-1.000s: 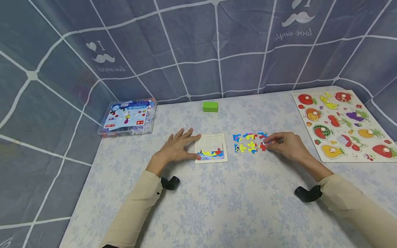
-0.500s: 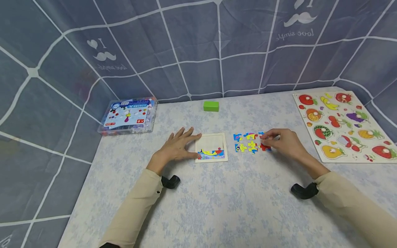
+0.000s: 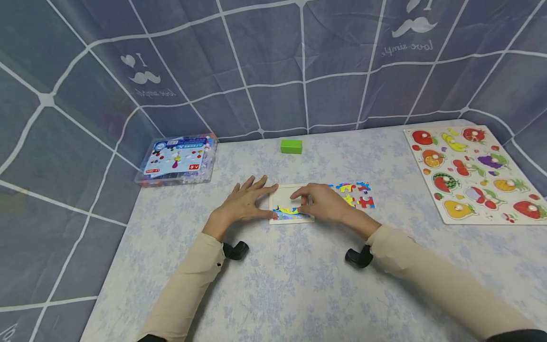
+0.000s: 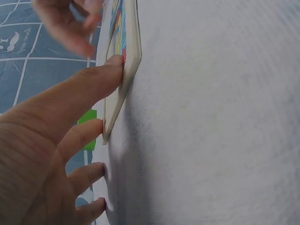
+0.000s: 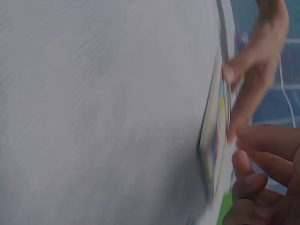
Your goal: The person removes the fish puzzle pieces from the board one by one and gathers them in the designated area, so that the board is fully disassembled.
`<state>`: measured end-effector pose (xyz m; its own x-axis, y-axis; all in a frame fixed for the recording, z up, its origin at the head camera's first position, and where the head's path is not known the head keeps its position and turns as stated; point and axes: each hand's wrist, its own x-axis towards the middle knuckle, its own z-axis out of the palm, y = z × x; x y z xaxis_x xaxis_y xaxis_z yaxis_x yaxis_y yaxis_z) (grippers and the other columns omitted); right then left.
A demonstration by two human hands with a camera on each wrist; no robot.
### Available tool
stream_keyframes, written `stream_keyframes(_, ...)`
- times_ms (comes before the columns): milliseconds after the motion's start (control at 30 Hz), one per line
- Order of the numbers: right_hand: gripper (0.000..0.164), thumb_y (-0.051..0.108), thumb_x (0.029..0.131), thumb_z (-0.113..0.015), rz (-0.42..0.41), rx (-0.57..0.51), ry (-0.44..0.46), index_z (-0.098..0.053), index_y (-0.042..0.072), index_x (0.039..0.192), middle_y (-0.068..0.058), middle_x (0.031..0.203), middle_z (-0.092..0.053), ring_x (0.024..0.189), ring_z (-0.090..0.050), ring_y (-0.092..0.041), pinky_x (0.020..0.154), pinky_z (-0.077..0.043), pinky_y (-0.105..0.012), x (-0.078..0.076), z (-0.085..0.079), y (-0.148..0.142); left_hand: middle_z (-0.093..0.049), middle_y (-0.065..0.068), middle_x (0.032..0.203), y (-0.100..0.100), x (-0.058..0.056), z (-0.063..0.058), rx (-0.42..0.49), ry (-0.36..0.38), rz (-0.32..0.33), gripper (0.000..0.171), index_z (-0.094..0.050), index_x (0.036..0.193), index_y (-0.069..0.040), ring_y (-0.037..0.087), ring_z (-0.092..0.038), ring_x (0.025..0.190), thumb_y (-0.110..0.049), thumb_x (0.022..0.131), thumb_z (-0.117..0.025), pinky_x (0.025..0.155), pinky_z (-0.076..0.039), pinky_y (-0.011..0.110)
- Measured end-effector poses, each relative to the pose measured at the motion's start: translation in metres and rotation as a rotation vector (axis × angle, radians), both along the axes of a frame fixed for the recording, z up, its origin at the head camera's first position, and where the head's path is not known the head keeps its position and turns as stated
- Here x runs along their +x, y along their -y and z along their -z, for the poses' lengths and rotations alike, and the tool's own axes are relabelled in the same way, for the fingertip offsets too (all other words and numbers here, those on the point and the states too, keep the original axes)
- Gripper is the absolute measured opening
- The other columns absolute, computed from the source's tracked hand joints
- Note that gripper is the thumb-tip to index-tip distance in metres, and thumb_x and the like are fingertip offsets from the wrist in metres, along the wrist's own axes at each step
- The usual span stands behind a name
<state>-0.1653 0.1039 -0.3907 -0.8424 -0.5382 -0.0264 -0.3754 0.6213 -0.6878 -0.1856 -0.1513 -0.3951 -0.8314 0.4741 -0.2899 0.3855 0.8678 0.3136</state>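
Observation:
In the head view, a small wooden puzzle frame (image 3: 292,222) lies on the table with a strip of joined, colourful picture pieces (image 3: 286,213) along its near side. My left hand (image 3: 242,202) rests at the frame's left side with fingers spread; the thumb presses the near left corner, as the left wrist view also shows. Over the frame's right part hovers my right hand (image 3: 322,202), its thumb and forefinger apart, and no piece shows between them. Right of it lie several loose jigsaw pieces (image 3: 366,202), partly hidden by that hand. In the right wrist view the fingers (image 5: 269,140) are blurred.
A green block (image 3: 291,147) sits toward the back of the table. At the back left is a clear plastic box (image 3: 176,160) with a printed label. A fruit puzzle board (image 3: 474,175) lies on the right. Grey-blue checked cloth (image 3: 273,61) hangs behind the table.
My right hand has left the loose pieces and moved left over the frame. Before that, it shifted a red piece slightly at the group's right side. The left hand has stayed put.

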Motion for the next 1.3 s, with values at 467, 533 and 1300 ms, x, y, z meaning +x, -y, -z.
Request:
stream_keyframes(467,0.039,0.005,0.085,-0.070,-0.057,0.094,0.067,-0.066,0.011,0.123,-0.001,0.088,-0.057,0.074,-0.050,-0.015,0.066,-0.043,-0.028,0.004,0.004,0.039,-0.006,0.005,0.165,0.003,0.000,-0.004,-0.014,0.026,0.030,0.090,-0.027,0.157,-0.032,0.035,0.002,0.150,-0.063,0.082,-0.068,0.115,-0.002,0.064)
stream_keyframes(533,0.039,0.004,0.085,-0.070,-0.051,0.091,0.076,-0.065,0.011,0.122,-0.001,0.088,-0.057,0.072,-0.050,-0.015,0.065,-0.043,-0.028,0.004,0.004,0.039,-0.005,0.005,0.165,0.003,0.000,-0.006,-0.016,0.040,0.035,0.095,-0.025,0.157,-0.033,0.034,0.003,0.150,-0.063,0.080,-0.071,0.115,-0.002,0.063)
stream_keyframes(1300,0.022,0.006,0.083,-0.077,0.005,-0.196,0.117,-0.066,0.014,0.100,-0.001,0.088,-0.068,0.074,-0.062,-0.019,0.065,-0.049,-0.031,0.011,0.009,0.043,-0.003,0.004,0.165,0.002,0.000,-0.007,-0.007,0.058,0.025,0.104,-0.026,0.157,-0.032,0.032,0.005,0.150,-0.066,0.072,-0.076,0.116,0.000,0.062)
